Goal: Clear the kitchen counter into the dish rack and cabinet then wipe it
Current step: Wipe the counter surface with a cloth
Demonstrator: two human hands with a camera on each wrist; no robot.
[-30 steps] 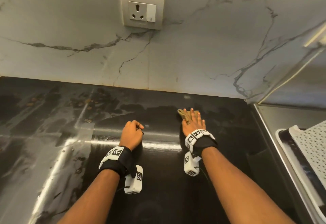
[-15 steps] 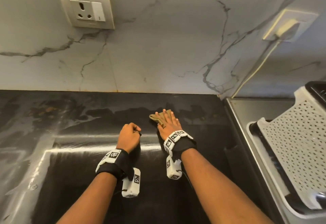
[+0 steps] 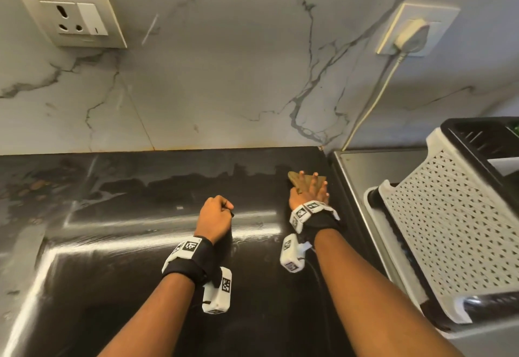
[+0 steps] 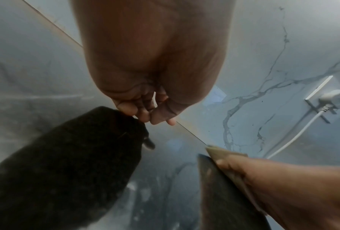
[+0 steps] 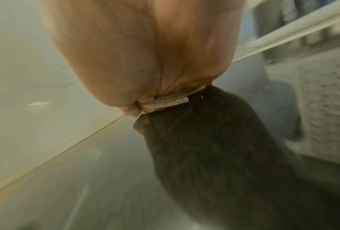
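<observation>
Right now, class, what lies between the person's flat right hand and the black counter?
A tan cloth lies under the right hand, pressed onto the counter. The head view shows it past the fingertips; the right wrist view shows its edge.

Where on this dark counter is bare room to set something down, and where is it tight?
Bare: the counter left of the fisted left hand, back to the marble wall; also between both forearms. Tight: the right end, where the right hand presses the cloth flat beside the steel edge and the dish rack.
</observation>
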